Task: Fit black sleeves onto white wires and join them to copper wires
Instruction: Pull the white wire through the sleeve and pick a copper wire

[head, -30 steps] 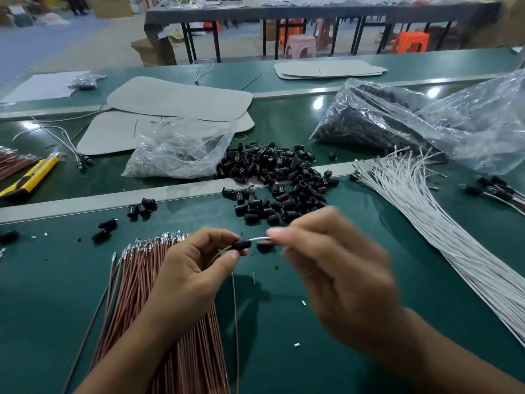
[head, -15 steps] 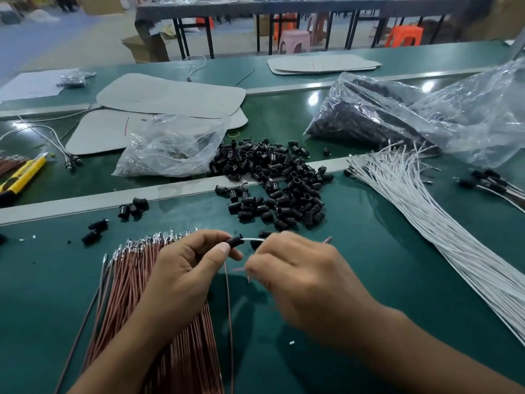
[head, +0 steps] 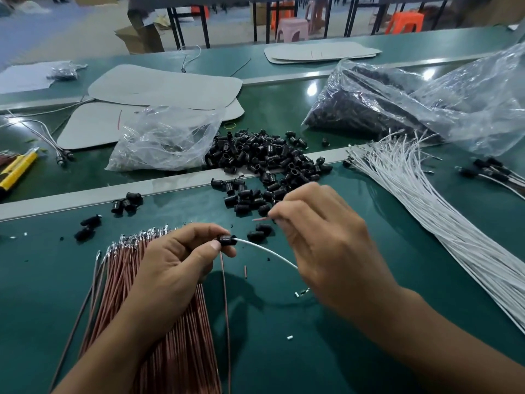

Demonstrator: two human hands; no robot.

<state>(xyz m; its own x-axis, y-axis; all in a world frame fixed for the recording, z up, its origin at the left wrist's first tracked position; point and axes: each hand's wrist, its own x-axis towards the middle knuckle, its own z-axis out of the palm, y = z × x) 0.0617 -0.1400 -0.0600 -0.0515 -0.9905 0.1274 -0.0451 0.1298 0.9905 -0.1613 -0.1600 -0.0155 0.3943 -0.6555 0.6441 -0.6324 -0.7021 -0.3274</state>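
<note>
Green counter [head: 284, 351] fills the workshop view. Left hand [head: 170, 268] pinches a small black sleeve [head: 226, 240] over the copper wires [head: 176, 322], a white wire [head: 267, 251] arcing from it into the right hand [head: 326, 237], whose fingers seem closed on a reddish wire end [head: 260, 219]. Sleeve: glossy, stiff, light; best held by its barrel. Wire: thin, springy, best gripped near its tip.

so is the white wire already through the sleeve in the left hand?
Yes, the white wire runs out of the black sleeve pinched in the left hand and curves over to the right hand.
</note>
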